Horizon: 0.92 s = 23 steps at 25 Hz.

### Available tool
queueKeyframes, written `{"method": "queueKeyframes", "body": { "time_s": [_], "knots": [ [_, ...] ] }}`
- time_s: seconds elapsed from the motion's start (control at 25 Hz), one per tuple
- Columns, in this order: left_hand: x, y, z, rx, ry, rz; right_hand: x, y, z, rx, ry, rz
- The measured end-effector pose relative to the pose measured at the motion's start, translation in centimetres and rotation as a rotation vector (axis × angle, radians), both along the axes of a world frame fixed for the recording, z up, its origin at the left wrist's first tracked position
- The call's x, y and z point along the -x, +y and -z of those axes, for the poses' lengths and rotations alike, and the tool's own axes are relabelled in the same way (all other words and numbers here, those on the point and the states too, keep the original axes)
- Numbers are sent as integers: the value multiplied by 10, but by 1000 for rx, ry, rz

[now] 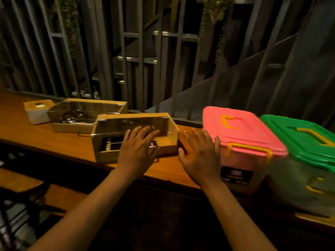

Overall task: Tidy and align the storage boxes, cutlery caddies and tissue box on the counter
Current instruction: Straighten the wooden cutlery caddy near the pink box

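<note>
Wooden cutlery caddy (134,137) with a clear lid sits under my flat, spread left hand (138,148), right hand (198,156) open beside the pink-lidded storage box (241,134); looks light but rattly, so I'd grip its end walls.

Bare counter (168,167) lies open between the near cutlery caddy (135,136) and the pink-lidded storage box (243,142). Left of the caddy, a second caddy (87,115) blocks passage; railing bars (137,66) close off behind.

Tissue box (38,111) left of caddies (134,136) (storage boxes (243,134) right).
</note>
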State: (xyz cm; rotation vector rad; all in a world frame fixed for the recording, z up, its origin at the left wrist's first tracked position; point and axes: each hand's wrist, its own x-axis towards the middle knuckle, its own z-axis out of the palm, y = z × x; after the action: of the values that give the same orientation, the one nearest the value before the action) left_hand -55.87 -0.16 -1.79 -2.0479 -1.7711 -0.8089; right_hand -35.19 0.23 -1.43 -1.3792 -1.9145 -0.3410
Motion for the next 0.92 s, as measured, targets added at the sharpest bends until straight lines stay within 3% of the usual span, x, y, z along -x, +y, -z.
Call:
{"method": "queueKeyframes", "body": {
  "time_s": [0.36, 0.48, 0.64, 0.76, 0.84, 0.92],
  "knots": [
    [216, 59, 39, 165, -124, -164, 214, 68, 52, 310, 8, -145],
    [239, 77, 44, 323, -296, -83, 233, 81, 68, 331, -40, -118],
    [227, 82, 53, 295, -360, 0, 223, 89, 80, 247, -109, -84],
    [211, 73, 48, 284, -270, -46, 219, 90, 79, 230, 52, -37],
    [194, 57, 42, 293, -208, 10, 218, 90, 72, 215, 271, 15],
    [182, 43, 37, 282, -242, 112, 220, 85, 66, 229, 359, 13]
  ]
}}
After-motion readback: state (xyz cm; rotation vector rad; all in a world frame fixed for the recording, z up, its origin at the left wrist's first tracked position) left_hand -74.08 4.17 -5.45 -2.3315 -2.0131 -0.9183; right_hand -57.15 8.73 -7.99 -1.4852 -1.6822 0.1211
